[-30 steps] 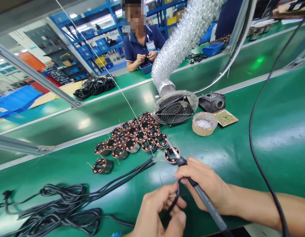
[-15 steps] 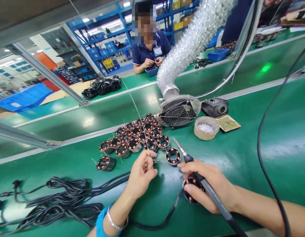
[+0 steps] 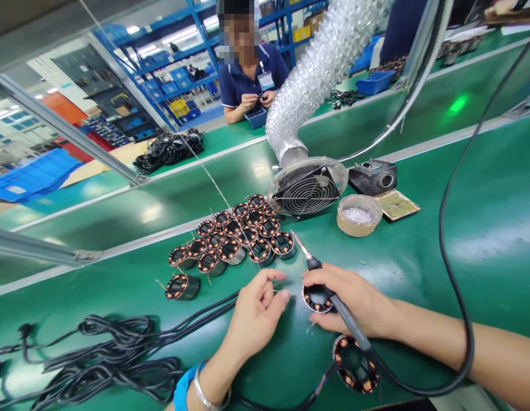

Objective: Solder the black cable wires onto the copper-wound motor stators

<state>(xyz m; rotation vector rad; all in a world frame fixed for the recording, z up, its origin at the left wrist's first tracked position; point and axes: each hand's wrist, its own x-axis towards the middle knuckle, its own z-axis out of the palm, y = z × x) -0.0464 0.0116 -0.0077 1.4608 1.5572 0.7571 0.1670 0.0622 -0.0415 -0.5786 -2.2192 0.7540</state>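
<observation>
My right hand (image 3: 348,297) holds a soldering iron (image 3: 348,317), its tip pointing up and left. Thumb and fingers of that hand also grip a copper-wound stator ring (image 3: 316,297). Left of the ring, my left hand (image 3: 260,305) has its fingers curled near thin wire ends; whether it pinches one is too small to tell. Below my right hand a second stator (image 3: 356,364) lies on the green bench, joined to a black cable with coloured wires. Several stators (image 3: 233,250) stand grouped behind my left hand, and one (image 3: 182,286) sits apart at their left.
Black cables (image 3: 106,348) lie at the left. An extraction fan (image 3: 308,191) on a silver duct stands behind the stators. Right of it are a round tub (image 3: 359,215), a sponge tray (image 3: 397,204) and a black iron holder (image 3: 373,176). Across the bench, a person (image 3: 252,80) handles small parts.
My right hand has left the cabled stator and now grips the nearby ring that stood by the group. My left hand has shifted right. The view has moved slightly.
</observation>
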